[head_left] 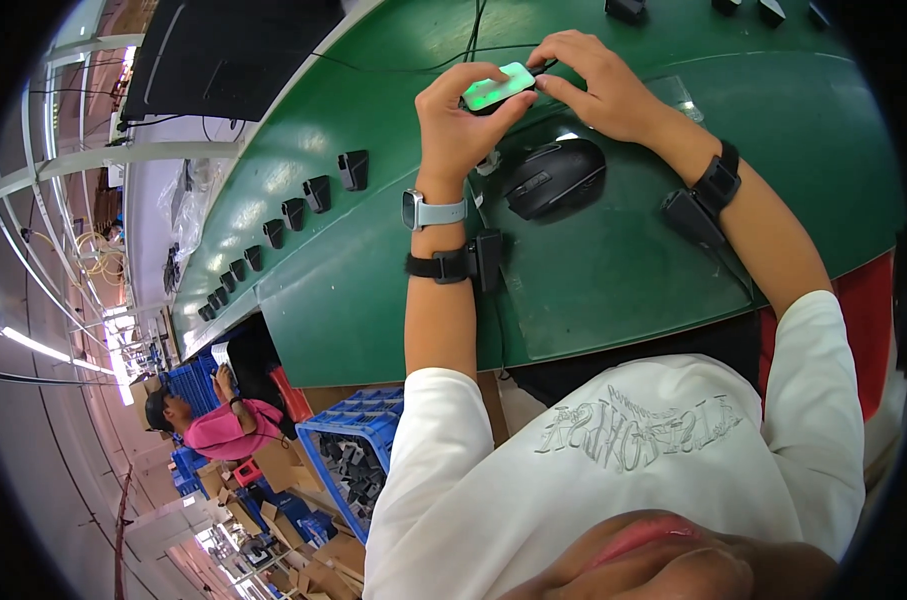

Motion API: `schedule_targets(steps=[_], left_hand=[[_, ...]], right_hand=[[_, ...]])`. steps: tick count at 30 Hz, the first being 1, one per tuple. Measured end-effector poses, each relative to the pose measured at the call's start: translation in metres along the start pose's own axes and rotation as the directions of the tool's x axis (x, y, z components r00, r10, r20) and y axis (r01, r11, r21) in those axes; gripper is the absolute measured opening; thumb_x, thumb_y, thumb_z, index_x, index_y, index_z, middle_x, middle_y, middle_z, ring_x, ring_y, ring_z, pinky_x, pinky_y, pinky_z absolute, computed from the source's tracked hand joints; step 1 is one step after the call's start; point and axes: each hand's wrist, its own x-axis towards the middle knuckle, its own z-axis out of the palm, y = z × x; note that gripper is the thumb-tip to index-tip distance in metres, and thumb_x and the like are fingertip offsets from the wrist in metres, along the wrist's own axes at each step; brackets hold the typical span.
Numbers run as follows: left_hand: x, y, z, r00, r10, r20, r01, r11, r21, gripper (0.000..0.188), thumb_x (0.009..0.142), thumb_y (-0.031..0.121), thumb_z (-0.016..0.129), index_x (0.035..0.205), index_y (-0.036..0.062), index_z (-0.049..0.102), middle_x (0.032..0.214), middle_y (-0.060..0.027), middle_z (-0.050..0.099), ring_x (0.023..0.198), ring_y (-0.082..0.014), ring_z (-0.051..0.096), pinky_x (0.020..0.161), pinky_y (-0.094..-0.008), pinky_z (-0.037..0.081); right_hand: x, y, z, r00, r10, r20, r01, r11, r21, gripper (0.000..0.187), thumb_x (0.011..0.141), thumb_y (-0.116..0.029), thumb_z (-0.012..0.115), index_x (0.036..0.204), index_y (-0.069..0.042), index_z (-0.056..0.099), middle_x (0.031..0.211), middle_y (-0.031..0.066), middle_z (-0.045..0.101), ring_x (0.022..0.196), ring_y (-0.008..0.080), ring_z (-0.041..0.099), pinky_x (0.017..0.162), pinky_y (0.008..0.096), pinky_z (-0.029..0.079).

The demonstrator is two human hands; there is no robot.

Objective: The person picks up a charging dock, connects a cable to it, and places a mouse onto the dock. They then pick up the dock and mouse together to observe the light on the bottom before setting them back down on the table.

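Note:
My left hand (460, 120) grips a small box-shaped device (499, 88) with a white top and bright green lights, thumb along its near side and fingers over the far side. At the device's right end, my right hand (598, 92) pinches a thin black cable piece (544, 69) between thumb and forefinger; its tip is partly hidden. Just below both hands, a black computer mouse (555, 178) rests on a clear sheet (613, 290) on the green table (343, 320). Thin black cables (403, 69) run over the table behind the device.
Several black blocks (316, 193) stand in a row along the table's left side, with more at the far edge. A black monitor (238, 60) stands at the upper left. Below the left edge is a blue crate (378, 410) of dark parts. A person in pink (235, 430) works beyond.

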Motion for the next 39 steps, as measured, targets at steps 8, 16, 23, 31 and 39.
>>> schedule_targets(steps=[8,16,23,31,39], left_hand=[[0.003,0.006,0.007,0.999,-0.052,0.015,0.052,0.999,-0.009,0.033,0.071,0.013,0.094,0.093,0.0032,0.072,0.086,-0.0052,0.074,0.077,-0.0121,0.070,0.070,-0.0261,0.055],[0.002,0.028,-0.003,0.970,-0.238,0.055,0.234,0.969,0.077,0.030,0.081,0.019,0.089,0.102,0.0020,0.075,0.094,-0.0070,0.076,0.088,-0.0160,0.071,0.080,-0.0300,0.057],[-0.004,0.022,-0.020,0.981,-0.087,0.171,0.093,0.995,-0.028,0.038,0.076,-0.002,0.083,0.110,0.0005,0.066,0.114,-0.0096,0.067,0.107,-0.0205,0.064,0.095,-0.0344,0.052],[0.003,0.028,-0.016,0.980,-0.017,0.196,0.005,0.998,0.059,0.047,0.070,-0.011,0.079,0.114,0.0009,0.065,0.123,-0.0126,0.064,0.115,-0.0262,0.063,0.099,-0.0359,0.051],[0.010,0.038,-0.022,0.986,0.042,0.159,-0.070,0.981,0.178,0.039,0.069,-0.005,0.084,0.105,0.0011,0.068,0.114,-0.0164,0.072,0.108,-0.0317,0.070,0.094,-0.0391,0.054]], right_hand=[[-0.003,0.006,-0.005,1.000,0.006,0.014,-0.006,1.000,-0.008,0.024,0.098,-0.018,0.062,0.117,-0.005,0.065,0.115,0.0110,0.066,0.115,0.0304,0.057,0.103,0.0414,0.042],[0.008,0.005,0.002,0.990,0.026,0.137,-0.047,0.988,0.150,0.030,0.095,-0.030,0.066,0.112,-0.005,0.069,0.098,0.0160,0.070,0.094,0.0370,0.066,0.084,0.0466,0.051],[0.000,-0.013,0.011,0.997,0.083,0.001,-0.081,0.979,0.186,0.026,0.093,-0.026,0.065,0.105,-0.003,0.067,0.080,0.0183,0.070,0.074,0.0392,0.068,0.067,0.0465,0.052],[0.000,-0.012,0.004,0.991,0.133,-0.007,-0.126,0.957,0.261,0.026,0.091,-0.024,0.067,0.104,-0.002,0.068,0.072,0.0144,0.070,0.063,0.0289,0.069,0.059,0.0384,0.052],[0.007,-0.013,0.003,0.982,0.187,-0.037,-0.172,0.953,0.251,0.032,0.086,-0.029,0.077,0.108,-0.006,0.073,0.074,0.0144,0.072,0.064,0.0214,0.071,0.061,0.0350,0.053]])
